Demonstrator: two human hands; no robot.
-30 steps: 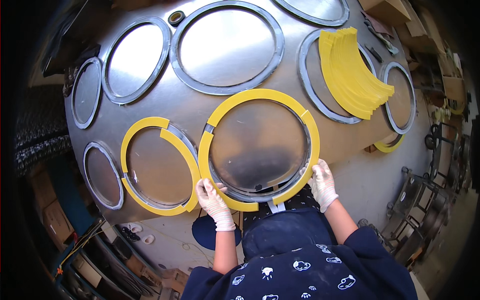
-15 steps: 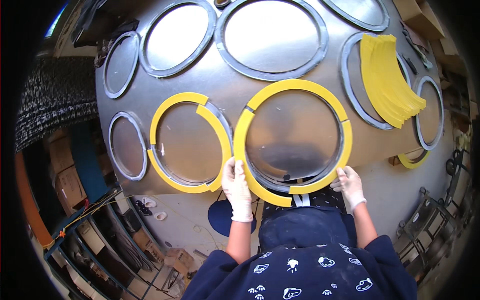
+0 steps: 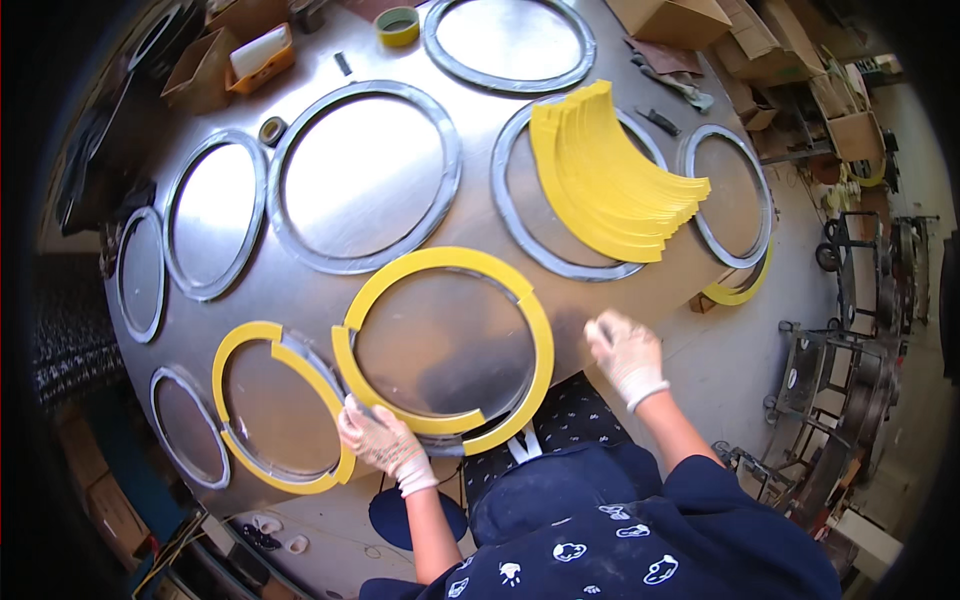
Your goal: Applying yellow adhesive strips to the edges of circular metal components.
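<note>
In front of me on the metal table lies a grey ring covered with yellow curved strips (image 3: pixel 543 345). My left hand (image 3: pixel 388 446), in a white glove, is closed at the ring's lower left, gripping the edge of a yellow curved strip (image 3: pixel 350 378). That strip's free end lies inward of the ring's bottom, where grey shows beneath. My right hand (image 3: pixel 628 355), also gloved, is raised right of the ring and apart from it. Its fingers are curled together; what they hold, if anything, is hidden. A second ring with yellow strips (image 3: pixel 228 380) lies to the left, partly covered.
A fanned stack of yellow curved strips (image 3: pixel 610 175) rests across a grey ring (image 3: pixel 510 205) at right. Several bare grey rings lie across the metal table (image 3: pixel 480 170). Tape rolls (image 3: pixel 398 26), an orange bin (image 3: pixel 262 60) and cardboard boxes (image 3: pixel 670 20) stand along the far side.
My view has turned right. My right hand has let go of the ring's edge and moved away. The lower strip's end has shifted from outside the ring to inside it.
</note>
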